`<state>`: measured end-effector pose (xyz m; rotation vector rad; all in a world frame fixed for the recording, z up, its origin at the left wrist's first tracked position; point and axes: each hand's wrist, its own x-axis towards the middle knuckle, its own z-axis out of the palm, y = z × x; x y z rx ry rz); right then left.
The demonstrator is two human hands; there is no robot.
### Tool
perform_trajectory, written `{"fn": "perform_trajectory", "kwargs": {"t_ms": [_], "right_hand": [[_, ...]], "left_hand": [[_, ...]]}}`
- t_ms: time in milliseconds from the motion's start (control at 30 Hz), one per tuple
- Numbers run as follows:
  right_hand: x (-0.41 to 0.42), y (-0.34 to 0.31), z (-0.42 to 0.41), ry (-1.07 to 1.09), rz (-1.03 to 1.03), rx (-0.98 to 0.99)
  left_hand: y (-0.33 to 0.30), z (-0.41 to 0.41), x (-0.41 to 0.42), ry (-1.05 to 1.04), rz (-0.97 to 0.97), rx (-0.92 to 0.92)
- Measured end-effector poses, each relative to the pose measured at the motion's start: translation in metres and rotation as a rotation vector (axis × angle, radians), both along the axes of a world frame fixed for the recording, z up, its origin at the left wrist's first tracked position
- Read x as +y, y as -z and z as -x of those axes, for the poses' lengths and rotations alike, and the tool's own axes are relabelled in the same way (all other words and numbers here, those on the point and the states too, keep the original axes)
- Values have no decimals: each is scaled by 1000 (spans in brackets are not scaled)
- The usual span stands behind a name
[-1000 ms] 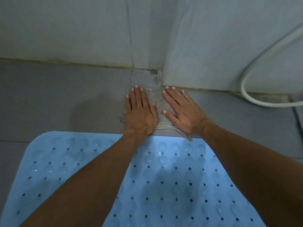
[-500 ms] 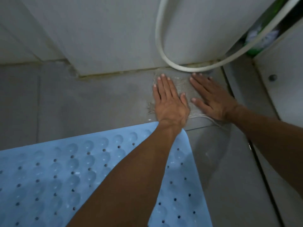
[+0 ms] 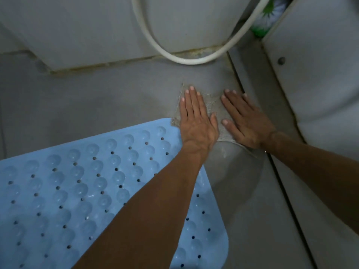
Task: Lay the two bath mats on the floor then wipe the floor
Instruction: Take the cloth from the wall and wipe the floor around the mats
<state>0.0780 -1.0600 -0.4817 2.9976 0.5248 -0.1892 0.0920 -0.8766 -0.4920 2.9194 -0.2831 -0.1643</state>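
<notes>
Down on the grey floor, both hands are flat on a small grey cloth. The left hand presses palm-down on the cloth's left half, fingers straight and close together, thumb lying out to the side. The right hand is pressed flat on the right half, fingers stretched out and slightly spread, gripping nothing. The cloth lies spread against the floor, its frayed edge showing past the fingertips and a loose corner trailing under the right wrist.

Just beside it, the blue bath mat lies flat on the floor, dotted with holes and round bumps; its upper corner touches the cloth's left edge, and the left forearm crosses over it. Only one mat is in view.

Beyond the hands, a white hose loops along the foot of the wall. A green and white brush sits tucked in the top right corner.
</notes>
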Motion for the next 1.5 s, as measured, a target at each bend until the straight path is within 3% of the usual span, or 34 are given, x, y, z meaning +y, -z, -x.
{"fn": "perform_trajectory", "kwargs": {"t_ms": [467, 800, 1333, 1500], "right_hand": [[-8, -2, 227, 131, -32, 3], [-14, 0, 226, 147, -4, 17], [-14, 0, 236, 86, -66, -139], [-4, 4, 265, 182, -135, -98]], "left_hand": [[-3, 202, -9, 168, 161, 113], [-2, 197, -7, 249, 35, 62], [4, 201, -11, 265, -103, -22], [1, 213, -10, 259, -144, 7]]}}
